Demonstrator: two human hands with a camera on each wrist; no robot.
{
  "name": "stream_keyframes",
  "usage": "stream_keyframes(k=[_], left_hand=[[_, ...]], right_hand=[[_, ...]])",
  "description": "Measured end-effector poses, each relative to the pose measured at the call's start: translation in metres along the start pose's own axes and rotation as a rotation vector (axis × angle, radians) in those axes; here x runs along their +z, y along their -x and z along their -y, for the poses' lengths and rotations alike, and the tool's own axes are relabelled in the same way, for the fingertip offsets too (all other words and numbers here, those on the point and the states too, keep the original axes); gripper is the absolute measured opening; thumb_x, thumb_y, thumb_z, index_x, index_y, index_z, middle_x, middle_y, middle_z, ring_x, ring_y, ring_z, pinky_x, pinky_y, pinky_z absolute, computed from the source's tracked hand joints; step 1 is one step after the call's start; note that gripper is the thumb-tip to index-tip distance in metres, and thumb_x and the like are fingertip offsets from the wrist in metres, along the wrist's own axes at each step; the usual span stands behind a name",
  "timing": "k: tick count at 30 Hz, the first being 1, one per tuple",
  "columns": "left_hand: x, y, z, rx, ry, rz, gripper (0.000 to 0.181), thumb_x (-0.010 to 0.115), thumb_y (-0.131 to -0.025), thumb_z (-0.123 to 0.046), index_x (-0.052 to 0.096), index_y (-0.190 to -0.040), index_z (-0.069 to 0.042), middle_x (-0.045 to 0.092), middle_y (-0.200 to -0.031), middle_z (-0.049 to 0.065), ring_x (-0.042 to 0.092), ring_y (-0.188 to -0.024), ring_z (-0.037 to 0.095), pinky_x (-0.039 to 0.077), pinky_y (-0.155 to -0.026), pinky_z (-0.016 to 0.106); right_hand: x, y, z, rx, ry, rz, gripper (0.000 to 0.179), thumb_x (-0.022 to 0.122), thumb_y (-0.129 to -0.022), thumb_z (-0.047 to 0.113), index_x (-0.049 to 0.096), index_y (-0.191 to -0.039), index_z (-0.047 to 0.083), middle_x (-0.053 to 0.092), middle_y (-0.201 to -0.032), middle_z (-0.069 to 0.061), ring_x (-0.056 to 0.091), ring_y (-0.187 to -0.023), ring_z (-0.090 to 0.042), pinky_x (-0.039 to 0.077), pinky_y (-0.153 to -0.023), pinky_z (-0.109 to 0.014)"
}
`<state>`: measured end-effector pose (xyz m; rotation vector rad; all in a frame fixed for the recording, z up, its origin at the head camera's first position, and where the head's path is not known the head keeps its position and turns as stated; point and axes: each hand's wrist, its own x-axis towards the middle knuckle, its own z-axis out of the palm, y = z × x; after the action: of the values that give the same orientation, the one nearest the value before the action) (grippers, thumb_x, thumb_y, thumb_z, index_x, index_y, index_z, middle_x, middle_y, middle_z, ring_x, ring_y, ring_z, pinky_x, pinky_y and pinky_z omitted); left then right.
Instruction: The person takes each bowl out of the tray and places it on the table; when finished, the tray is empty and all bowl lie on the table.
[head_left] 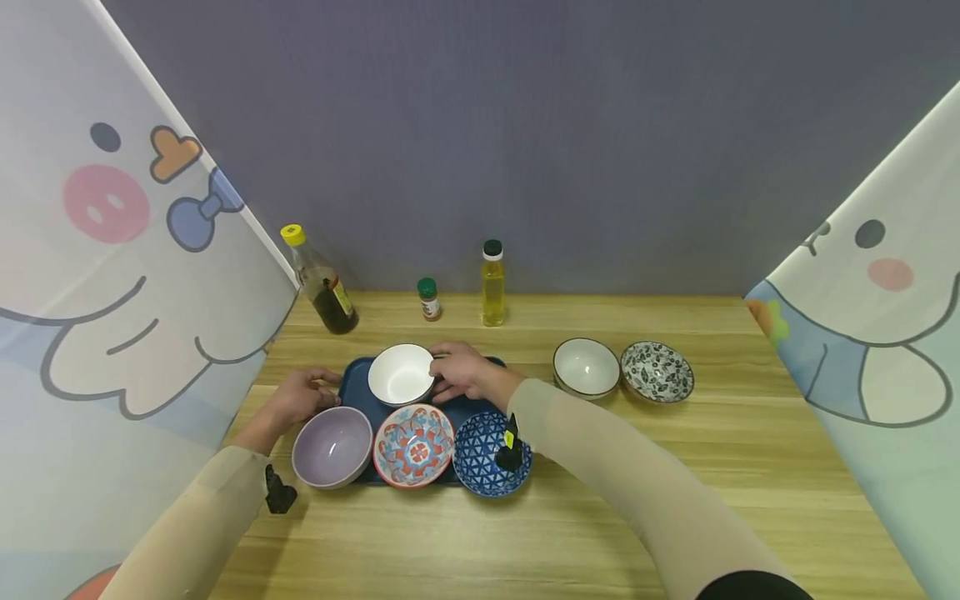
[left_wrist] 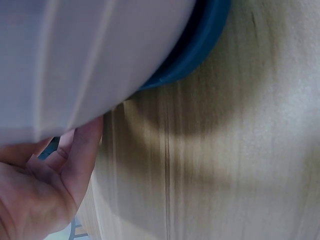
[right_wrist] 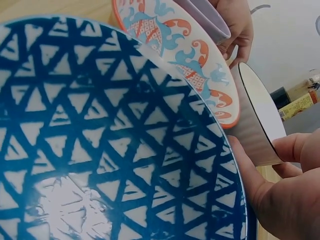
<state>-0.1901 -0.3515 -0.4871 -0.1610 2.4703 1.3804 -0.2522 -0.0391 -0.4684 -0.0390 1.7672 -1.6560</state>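
1. White, round, ceramic-looking bowl (head_left: 401,375): sat at the back of the dark-blue rectangular tray (head_left: 356,387), pinched by the right hand (head_left: 461,371).
2. Left hand (head_left: 303,394): was by the tray's left edge; grip could not be told.
3. Handling: level, gentle release seemed best.
4. Obstacle: red-and-blue floral round bowl (head_left: 414,446) crowded the front.

Noted: lilac round bowl (head_left: 332,450), plain inside. Round red-rimmed bowl (head_left: 414,446), red-orange and pale-blue floral design on white. Round blue bowl (head_left: 480,454), rows of white triangles. Round white bowl (head_left: 401,374), thin dark rim line. Dark-blue rectangular tray (head_left: 356,388). Round brown-rimmed bowl (head_left: 587,367), white inside. Round black-and-white bowl (head_left: 657,372), leafy print. Yellow-capped clear bottle (head_left: 330,298), dark contents. Dark-capped clear bottle (head_left: 492,292), golden-yellow contents. Small green-capped jar (head_left: 429,300). Yellow-brown wood-grain table (head_left: 450,542).
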Motion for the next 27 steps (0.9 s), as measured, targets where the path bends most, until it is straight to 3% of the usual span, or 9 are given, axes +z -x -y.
stream_keyframes(k=[7, 14, 22, 27], left_hand=[[-0.001, 0.001, 0.000, 0.009, -0.003, 0.005, 0.048, 0.067, -0.087, 0.010, 0.053, -0.132, 0.018, 0.073, -0.081, 0.008, 0.065, -0.070, 0.010, 0.052, -0.058, 0.025], [0.000, 0.000, 0.002, 0.034, 0.020, 0.003, 0.047, 0.067, -0.086, 0.010, 0.053, -0.130, 0.020, 0.073, -0.080, 0.008, 0.064, -0.068, 0.008, 0.052, -0.057, 0.023], [0.002, 0.001, 0.000, 0.017, 0.013, -0.006, 0.048, 0.068, -0.086, 0.009, 0.054, -0.130, 0.018, 0.073, -0.077, 0.005, 0.063, -0.067, 0.008, 0.051, -0.056, 0.024], [0.001, 0.003, 0.000, 0.009, 0.010, -0.009, 0.048, 0.068, -0.086, 0.008, 0.053, -0.131, 0.018, 0.073, -0.077, 0.005, 0.063, -0.066, 0.009, 0.050, -0.054, 0.025]], right_hand=[[0.000, 0.008, 0.002, -0.004, -0.020, 0.003, 0.061, 0.055, -0.094, 0.002, 0.045, -0.154, 0.008, 0.066, -0.121, -0.025, 0.073, -0.085, -0.035, 0.062, -0.079, -0.047], [-0.008, 0.025, 0.018, -0.017, -0.049, 0.028, 0.063, 0.056, -0.094, 0.003, 0.043, -0.156, 0.008, 0.063, -0.120, -0.026, 0.073, -0.087, -0.036, 0.062, -0.081, -0.047], [-0.031, 0.043, 0.027, -0.043, -0.053, 0.035, 0.061, 0.056, -0.097, 0.004, 0.043, -0.156, 0.011, 0.064, -0.126, -0.027, 0.074, -0.092, -0.037, 0.062, -0.081, -0.046], [-0.051, 0.058, 0.034, -0.057, -0.040, 0.024, 0.059, 0.055, -0.100, 0.007, 0.040, -0.157, 0.013, 0.065, -0.128, -0.026, 0.071, -0.105, -0.044, 0.062, -0.080, -0.044]])
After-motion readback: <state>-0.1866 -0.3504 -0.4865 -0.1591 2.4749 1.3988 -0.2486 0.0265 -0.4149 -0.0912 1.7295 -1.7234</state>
